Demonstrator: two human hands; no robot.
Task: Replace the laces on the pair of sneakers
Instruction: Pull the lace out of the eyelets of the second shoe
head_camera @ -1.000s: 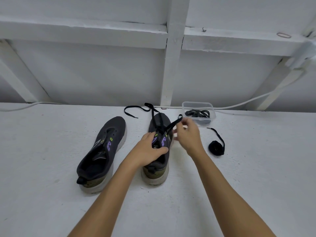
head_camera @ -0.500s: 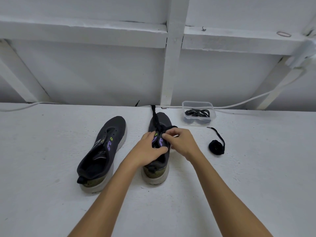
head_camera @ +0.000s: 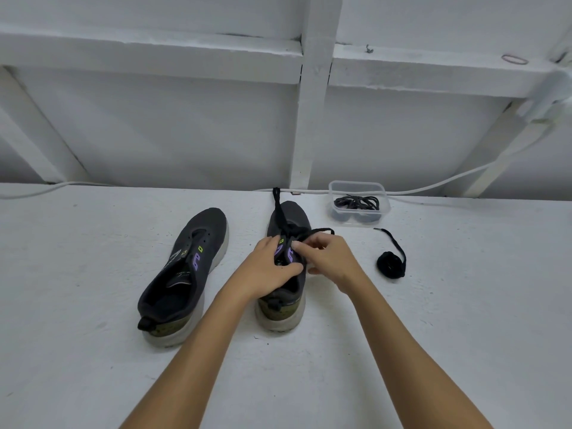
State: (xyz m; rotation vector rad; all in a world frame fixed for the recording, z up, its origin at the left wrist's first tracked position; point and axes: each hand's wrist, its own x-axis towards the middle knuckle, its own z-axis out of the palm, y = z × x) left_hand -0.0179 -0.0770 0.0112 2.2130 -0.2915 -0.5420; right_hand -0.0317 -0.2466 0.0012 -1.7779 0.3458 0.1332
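Two dark grey sneakers stand on the white surface, toes away from me. The left sneaker (head_camera: 185, 274) has no lace. My left hand (head_camera: 269, 269) grips the right sneaker (head_camera: 286, 301) at its tongue and eyelets. My right hand (head_camera: 328, 260) pinches a black lace (head_camera: 280, 212) at the shoe's right eyelets. One lace end runs up over the toe to the wall; a loop sticks out to the right of my fingers.
A clear plastic tub (head_camera: 359, 205) with black laces stands at the back right. A rolled black lace (head_camera: 390, 264) lies right of my right hand. A white cable (head_camera: 448, 184) runs along the wall's foot. White beams rise behind.
My right hand came back from an outstretched pull to the eyelets and now pinches the lace there. The lace end that lay curled at the back left has drawn in straight over the toe.
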